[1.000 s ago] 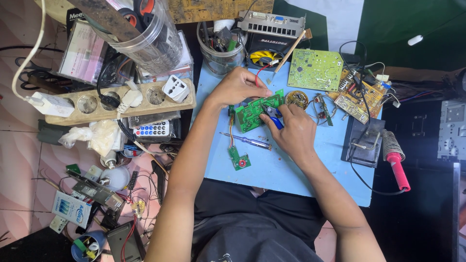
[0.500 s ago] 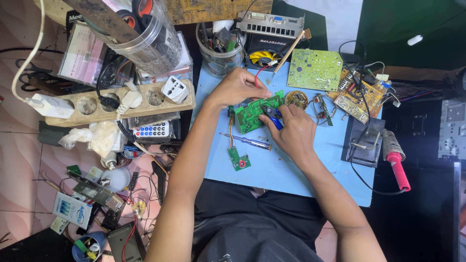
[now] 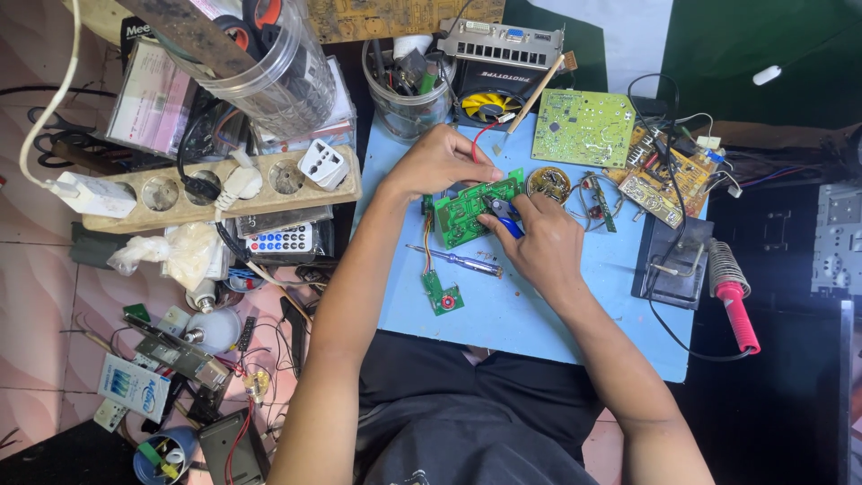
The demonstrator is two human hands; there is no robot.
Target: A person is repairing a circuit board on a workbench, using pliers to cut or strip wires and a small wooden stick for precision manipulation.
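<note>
Almost nothing has shifted since the earlier frames: both hands stay on the green circuit board (image 3: 467,211) in the same place on the blue bench (image 3: 548,319), and only the fingers look slightly re-set.

Seen from the head camera, the left hand (image 3: 440,162) curls over the board's upper edge, fingers closed on it and holding it tilted up off the bench. The right hand (image 3: 539,242) is closed around a blue-handled tool (image 3: 505,218), whose tip meets the board's right end; what kind of tool it is cannot be told. Thin coloured wires run from the board's left end down to a small green board (image 3: 443,294) lying flat nearer the person. A screwdriver (image 3: 458,260) with a clear handle lies between the two boards, just below the held one and apart from both hands.

Just right of the hands sits a round coil part (image 3: 548,183), and beyond it a large light-green board (image 3: 584,127) lies flat at the far edge. At the right edge a soldering iron with a pink handle (image 3: 738,310) rests beside its dark stand (image 3: 673,265). To the left, off the blue surface, a wooden power strip (image 3: 202,189) holds several plugs, with a remote control (image 3: 278,241) just below it.
</note>
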